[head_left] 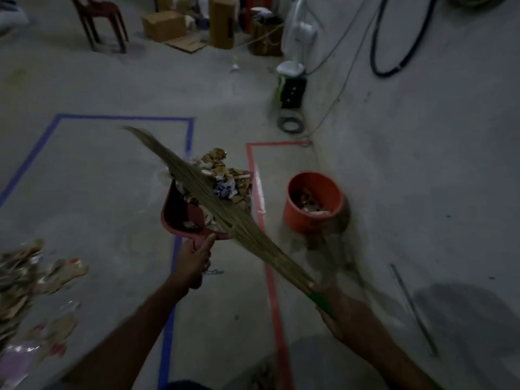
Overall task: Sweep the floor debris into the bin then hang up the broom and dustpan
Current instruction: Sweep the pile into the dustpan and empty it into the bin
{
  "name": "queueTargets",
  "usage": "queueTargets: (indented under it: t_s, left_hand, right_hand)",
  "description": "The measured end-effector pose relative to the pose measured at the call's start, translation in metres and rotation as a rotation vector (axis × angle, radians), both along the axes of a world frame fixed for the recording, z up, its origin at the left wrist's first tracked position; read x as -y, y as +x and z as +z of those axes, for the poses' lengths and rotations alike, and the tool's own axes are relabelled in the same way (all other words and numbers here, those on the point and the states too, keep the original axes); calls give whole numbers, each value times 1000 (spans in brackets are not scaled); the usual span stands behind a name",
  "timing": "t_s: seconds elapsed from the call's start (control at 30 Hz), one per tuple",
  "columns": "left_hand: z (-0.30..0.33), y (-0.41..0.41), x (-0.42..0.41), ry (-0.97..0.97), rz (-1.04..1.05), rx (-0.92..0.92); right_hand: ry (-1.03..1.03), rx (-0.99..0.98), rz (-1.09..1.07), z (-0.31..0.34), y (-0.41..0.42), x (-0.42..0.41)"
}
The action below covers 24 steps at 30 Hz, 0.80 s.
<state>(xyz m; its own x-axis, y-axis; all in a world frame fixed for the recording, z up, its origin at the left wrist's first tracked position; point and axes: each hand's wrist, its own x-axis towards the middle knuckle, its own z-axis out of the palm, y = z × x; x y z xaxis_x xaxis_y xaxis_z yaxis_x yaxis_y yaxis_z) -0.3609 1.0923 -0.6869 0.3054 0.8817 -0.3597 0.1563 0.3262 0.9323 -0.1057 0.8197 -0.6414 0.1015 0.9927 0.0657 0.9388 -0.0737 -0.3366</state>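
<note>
At frame centre, the dustpan (185,212) is up off the floor, heaped w/ paper and wrapper scraps. My left hand (194,260) has its fingers curled round the pan's short handle at the pan's 6 o'clock, thumb laid along the top. My right hand (334,308) is wrapped tight round the green grip of the broom (213,198), over at 4 o'clock; the bristles run up-left across the pan, lying on the load and holding it down, tips fanning out past the pan toward 11 o'clock.

Orange bin (313,201) sits at 3 o'clock of the pan, near it but not under it, hard by the wall, already part full. I read this as mid-carry, tip not yet done.

Risks as I judge them:
- Load is piled above the pan rim. Tilt too early, or lift the bristles before the pan is over the bin, and scraps drop on the red tape (270,277) side of the floor.
- Bin mouth looks not much wider than the pan lip, so a fast tip prob. spills over the edge.
- Bin is light plastic; a knock from the pan could shove or tip it.
- Picture is dim and smeared w/ motion, so my depth read is poor.

More debris (31,282) lies at 8 o'clock, so another pass is needed before hanging anything up.
</note>
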Motion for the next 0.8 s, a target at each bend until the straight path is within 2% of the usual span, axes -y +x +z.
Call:
queueTargets:
  t_s: [0.23, 0.33, 0.4, 0.53, 0.6, 0.8]
  left_hand:
    - [5, 140, 6, 6, -131, -8]
    - [1, 192, -4, -6, -171, -30]
    - [-5, 229, -11, -19, -205, -68]
    - [-32, 301, -32, -62, -249, -90]
    - [-51, 335, -47, -100, -267, -60]
    - [-97, 431, -101, -159, -322, -153]
  right_hand:
    - [-6, -32, -183, -4, 92, 28]
    - [53, 41, -199, -8, 119, 27]
    - [-4, 17, -232, -13, 142, 26]
    - [-177, -166, -415, -29, 189, 16]
    - [-216, -184, -430, -35, 213, 1]
    - [-307, -266, -438, -58, 289, -57]
